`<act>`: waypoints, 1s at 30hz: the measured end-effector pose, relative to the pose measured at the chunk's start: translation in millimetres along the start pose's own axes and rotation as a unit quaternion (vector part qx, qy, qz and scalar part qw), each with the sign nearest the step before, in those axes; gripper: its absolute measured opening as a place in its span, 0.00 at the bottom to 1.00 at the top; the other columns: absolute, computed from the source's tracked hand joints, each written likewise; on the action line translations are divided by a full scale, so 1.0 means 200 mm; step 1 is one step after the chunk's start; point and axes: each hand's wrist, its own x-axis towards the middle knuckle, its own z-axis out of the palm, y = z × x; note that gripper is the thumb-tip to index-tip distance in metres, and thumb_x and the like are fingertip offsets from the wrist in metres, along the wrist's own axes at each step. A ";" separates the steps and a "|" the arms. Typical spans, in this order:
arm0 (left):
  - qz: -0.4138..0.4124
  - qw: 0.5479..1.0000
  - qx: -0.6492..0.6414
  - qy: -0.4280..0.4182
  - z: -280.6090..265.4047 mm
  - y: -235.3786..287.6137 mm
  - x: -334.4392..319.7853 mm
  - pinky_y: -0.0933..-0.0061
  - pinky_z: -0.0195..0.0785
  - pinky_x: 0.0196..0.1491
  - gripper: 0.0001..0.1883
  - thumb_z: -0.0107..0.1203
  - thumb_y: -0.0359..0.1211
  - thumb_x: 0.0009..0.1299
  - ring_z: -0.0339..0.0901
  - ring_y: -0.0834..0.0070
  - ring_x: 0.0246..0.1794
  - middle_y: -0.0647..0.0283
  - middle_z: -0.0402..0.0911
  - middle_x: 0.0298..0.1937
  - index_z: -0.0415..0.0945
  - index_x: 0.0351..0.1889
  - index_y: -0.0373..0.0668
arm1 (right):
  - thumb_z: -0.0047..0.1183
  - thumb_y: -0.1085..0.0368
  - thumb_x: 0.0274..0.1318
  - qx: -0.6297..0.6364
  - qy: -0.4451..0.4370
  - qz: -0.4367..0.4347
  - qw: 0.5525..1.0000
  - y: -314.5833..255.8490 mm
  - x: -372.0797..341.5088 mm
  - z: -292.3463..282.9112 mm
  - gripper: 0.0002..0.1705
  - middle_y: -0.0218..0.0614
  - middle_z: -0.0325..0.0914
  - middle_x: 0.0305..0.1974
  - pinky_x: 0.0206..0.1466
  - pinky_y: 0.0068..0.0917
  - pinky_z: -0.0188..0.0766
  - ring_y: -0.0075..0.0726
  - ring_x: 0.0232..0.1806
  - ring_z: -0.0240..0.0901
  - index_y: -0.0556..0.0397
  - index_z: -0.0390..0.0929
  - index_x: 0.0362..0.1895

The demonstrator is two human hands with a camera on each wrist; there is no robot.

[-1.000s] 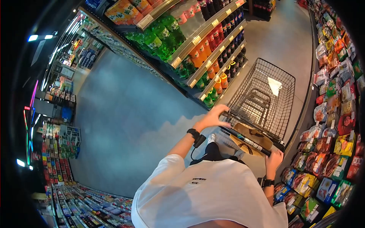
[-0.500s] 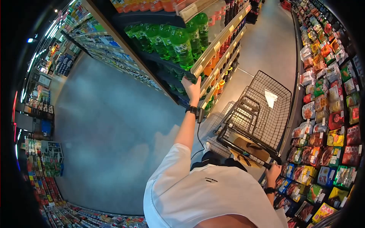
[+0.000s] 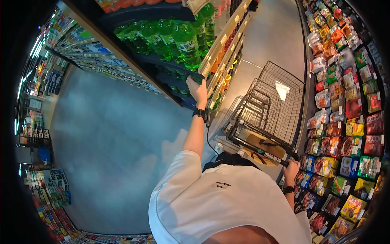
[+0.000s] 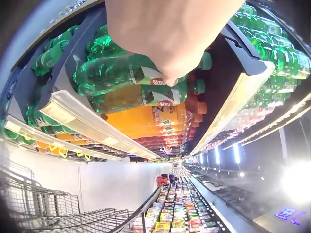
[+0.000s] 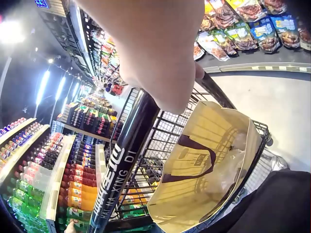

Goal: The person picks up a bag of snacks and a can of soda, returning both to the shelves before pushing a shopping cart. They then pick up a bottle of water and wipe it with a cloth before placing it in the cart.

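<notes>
The left hand [image 3: 198,90] reaches to the shelf corner below a row of green bottles [image 3: 187,49], thumb and fingers apart. In the left wrist view, a fingertip of this hand [image 4: 165,36] is at the label of a green bottle [image 4: 114,73] lying sideways in the picture; contact is unclear and most fingers are hidden. Orange bottles [image 4: 146,116] stand beside it. Curled round the black cart handle [image 3: 266,154], the right hand [image 3: 291,171] grips its right end. The right wrist view shows this hand [image 5: 160,68] over the handle [image 5: 127,150].
The wire cart [image 3: 280,105] holds a white item [image 3: 282,90] in its basket. A tan bag [image 5: 209,170] with dark straps is near the handle. Packaged foods [image 3: 353,126] line the right side. Grey floor [image 3: 109,134] lies left, beside the bottle shelf's wooden edge [image 3: 122,57].
The left hand has left the cart handle area and moved up and left to the bottle shelf. The right hand still grips the handle. The head view has shifted, bringing the green bottles closer.
</notes>
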 end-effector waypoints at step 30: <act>0.102 0.932 -0.129 -0.323 0.39 0.37 -0.86 0.66 0.75 0.37 0.09 0.59 0.33 0.71 0.83 0.69 0.35 0.57 0.83 0.36 0.83 0.39 0.35 | 0.69 0.67 0.36 0.016 0.021 -0.034 0.999 0.53 0.59 0.09 0.25 0.46 0.85 0.45 0.65 0.42 0.68 0.53 0.55 0.76 0.54 0.86 0.46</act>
